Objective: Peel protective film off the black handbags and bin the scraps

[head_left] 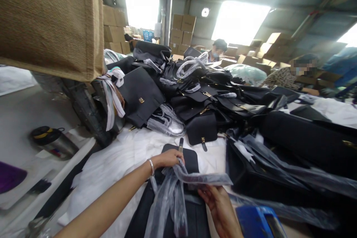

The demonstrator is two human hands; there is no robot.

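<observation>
A black bag (192, 212) lies in front of me, its flap (191, 158) spread away from me with a small strap and metal piece at the far edge. Across it runs a strap wrapped in clear plastic (206, 178), with loose lengths hanging toward me. My left hand (171, 158), a bracelet at its wrist, is closed round this wrapped strap over the flap. On the right side of the bag, my right hand (219, 202) has its fingers curled and thumb pressed in just below the strap; what lies between them is hidden.
Many black bags (200, 126) with gold clasps are heaped beyond white sheeting (111, 174). More wrapped straps and a black bag (306, 137) lie right. A blue object (259, 221) is near my right hand. A woven bag (50, 26) juts in upper left, above a flask (54, 141). Two people are beyond.
</observation>
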